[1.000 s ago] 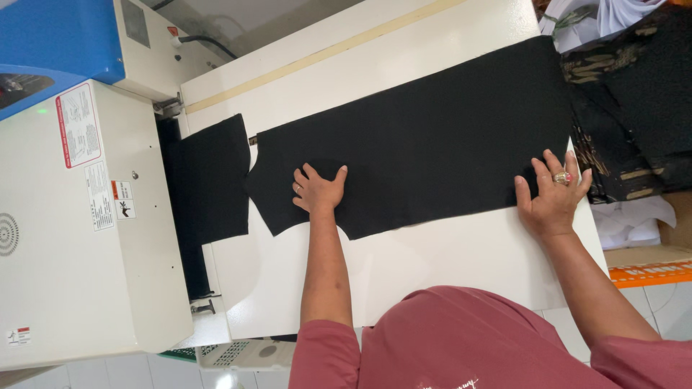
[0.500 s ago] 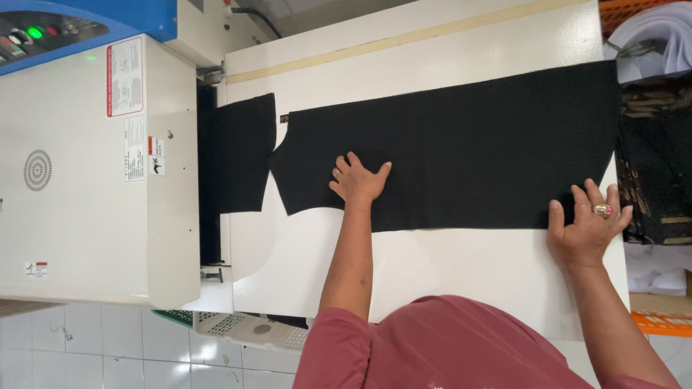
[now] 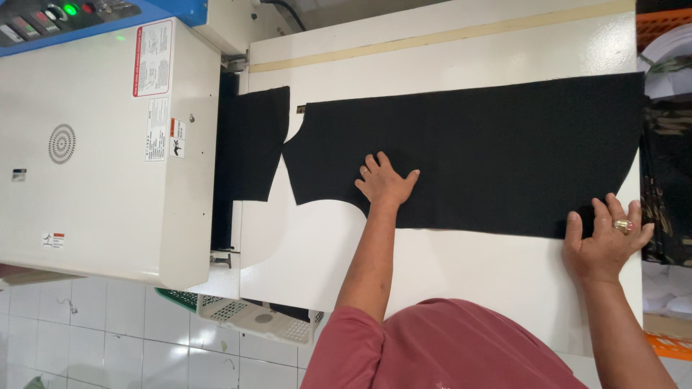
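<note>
We see a long black fabric panel [image 3: 476,155] lying flat on the white feed table [image 3: 461,277], its long axis running straight toward the cream-coloured machine [image 3: 108,151]. The shaped end, cut with a curved notch, points at the machine's mouth; the other end reaches the table edge farthest from the machine. The left hand [image 3: 386,181] lies palm down on the panel near its shaped end, fingers spread and flat, pressing rather than gripping. The right hand [image 3: 605,234], wearing a ring, rests open at the panel's corner farthest from the machine, fingertips on the cloth and palm on the table; it closes on nothing. Between the panel and the machine lies a smaller black fabric piece [image 3: 254,144], partly in the machine's mouth and just apart from the panel's shaped end.
</note>
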